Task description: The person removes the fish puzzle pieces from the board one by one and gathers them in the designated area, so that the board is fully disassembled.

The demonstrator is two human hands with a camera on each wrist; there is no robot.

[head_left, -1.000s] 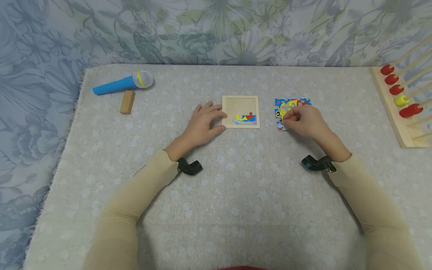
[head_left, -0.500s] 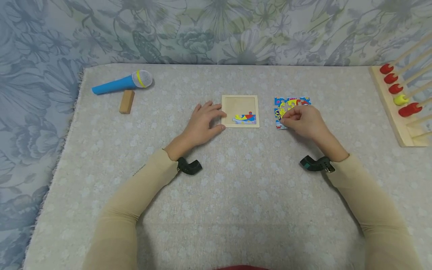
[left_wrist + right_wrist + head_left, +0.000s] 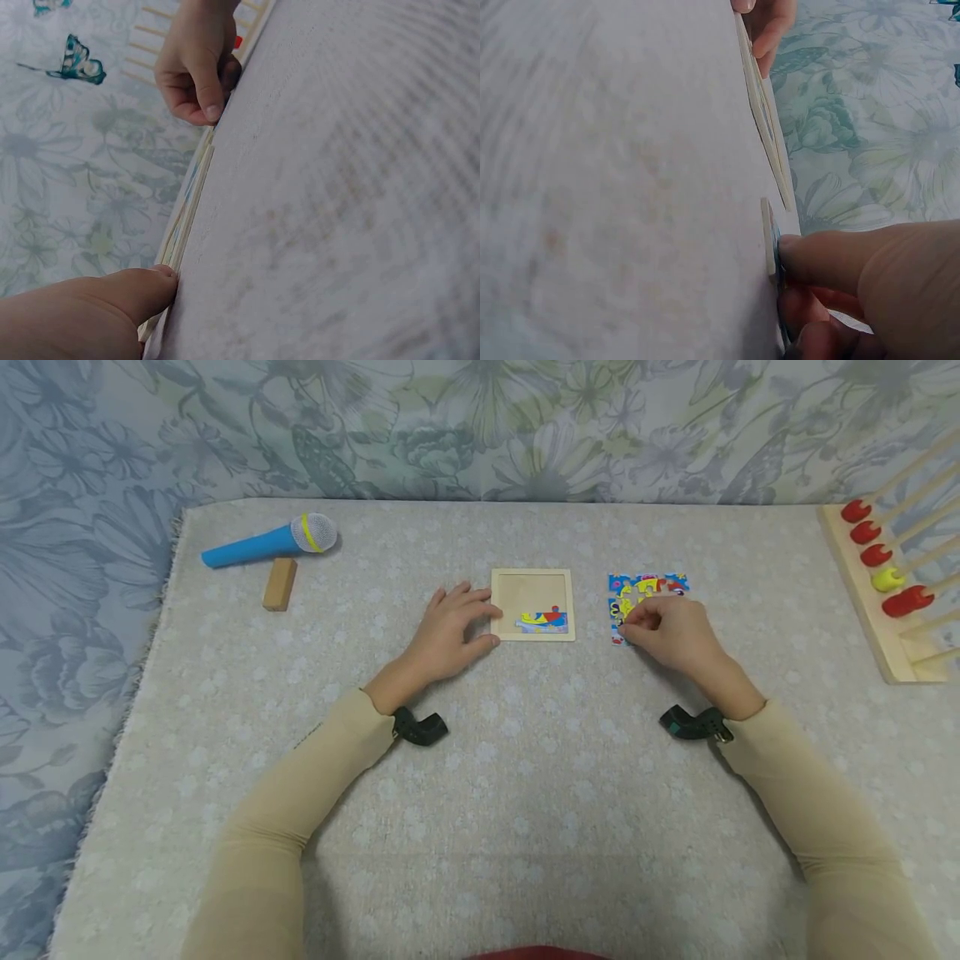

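A square wooden puzzle frame (image 3: 532, 572) lies on the table in the head view, with a few joined picture pieces (image 3: 543, 622) in its lower right corner. My left hand (image 3: 453, 635) rests at its left side, index finger on the rim and thumb at the near corner. To the right lies a bright group of puzzle pieces (image 3: 621, 583), partly covered by my right hand (image 3: 671, 631). Its thumb and index finger pinch at the near left of this group. In the right wrist view the thumb presses on a puzzle piece (image 3: 769, 240) seen edge-on; the fingers hide the rest.
A blue toy microphone (image 3: 255, 547) and a wooden block (image 3: 280, 585) lie at the back left. At the far right stands a wooden counting frame (image 3: 862, 602) with red and yellow beads. A floral-patterned wall (image 3: 480, 435) rises behind the cloth-covered table (image 3: 495, 793).
My right hand has shifted slightly left and nearer over the loose pieces, its fingers still pinched. The left hand stays at the frame. The whole head view has drifted a little.
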